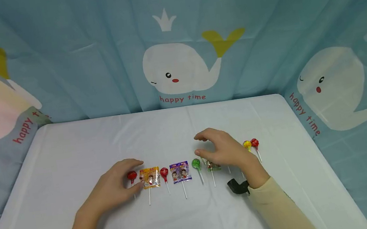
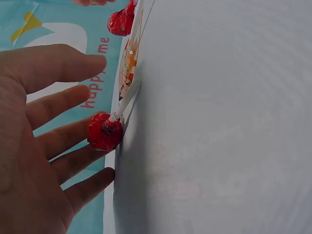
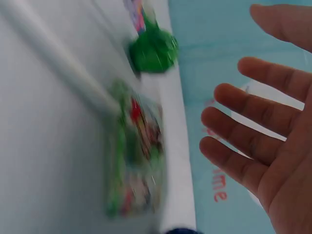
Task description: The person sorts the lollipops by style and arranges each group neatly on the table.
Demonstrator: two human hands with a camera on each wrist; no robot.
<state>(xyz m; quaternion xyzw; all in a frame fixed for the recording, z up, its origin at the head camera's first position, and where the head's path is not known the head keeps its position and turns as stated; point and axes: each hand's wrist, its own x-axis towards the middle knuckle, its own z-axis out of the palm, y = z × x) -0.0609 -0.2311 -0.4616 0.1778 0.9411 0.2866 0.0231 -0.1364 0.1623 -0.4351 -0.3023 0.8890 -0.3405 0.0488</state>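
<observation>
Several lollipops lie in a row on the white table, sticks toward the person. My left hand is beside the leftmost red lollipop, thumb and fingers spread apart around it, gripping nothing. To its right come an orange-wrapped flat lollipop, another red lollipop, a purple-wrapped flat one and a green lollipop. Over the right part of the row hovers my right hand, fingers extended and holding nothing. It partly covers a green-wrapped flat lollipop, blurred in the right wrist view.
At the row's right end are a yellow lollipop and a red-headed one. A dark blue round top peeks in at the right wrist view's bottom. A blue whale-print curtain surrounds the white tabletop.
</observation>
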